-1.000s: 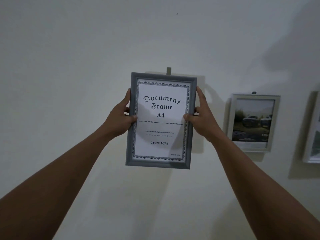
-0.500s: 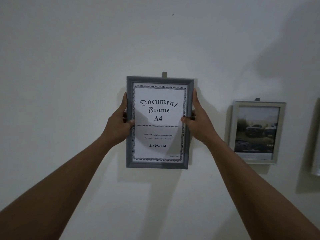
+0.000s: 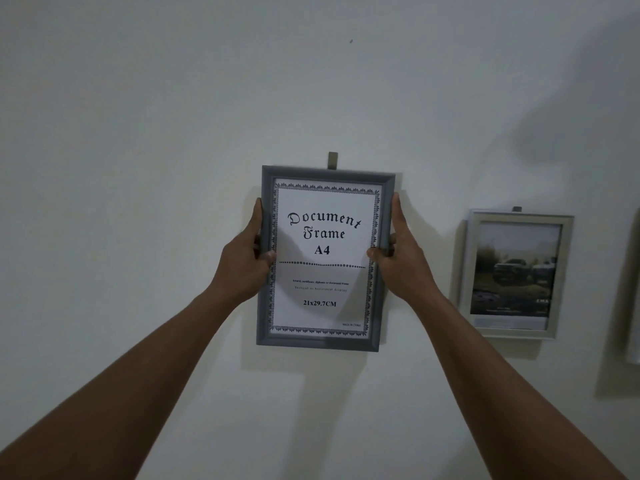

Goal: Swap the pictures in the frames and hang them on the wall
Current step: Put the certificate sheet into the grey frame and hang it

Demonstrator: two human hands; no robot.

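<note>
While both arms reach up, left hand [image 3: 242, 261] and right hand [image 3: 403, 258] each take a close grip on a side rail of the grey frame [image 3: 320, 342], thumbs on its front, fingers behind. Frame upright against wall [image 3: 138, 168], top edge just under hook [image 3: 332, 160]. Bare wall left; silver frame [image 3: 516, 332] hangs near, right.

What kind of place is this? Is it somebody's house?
Probably an indoor room, maybe a home; I can't be sure. There's a plain white wall, a silver frame with a car photo hanging on it, and a grey frame held up at a wall hook.
</note>
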